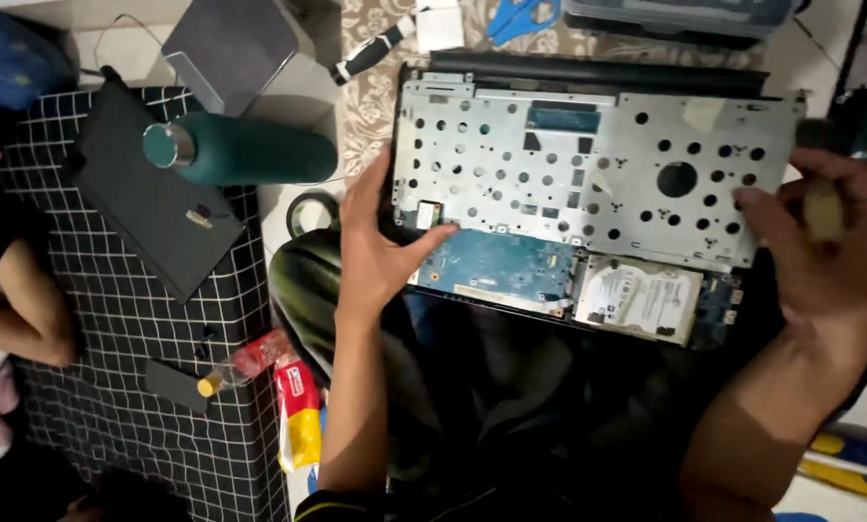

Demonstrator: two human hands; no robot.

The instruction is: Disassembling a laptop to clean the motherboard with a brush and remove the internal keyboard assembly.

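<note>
Resting open-fingered, the left hand [380, 237] touches an opened laptop's perforated silver metal frame [588, 164]; the right hand [825, 251] grips a blurred tan tool handle [824, 208] beside it.

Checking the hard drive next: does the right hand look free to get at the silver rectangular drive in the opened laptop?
Probably not at once: the right hand is closed on a brush handle; nothing covers the silver rectangular drive.

Teal bottle [245, 150], blue scissors [516, 16], small yellow-capped bottle [245, 364] on checked cloth [177, 425].
</note>
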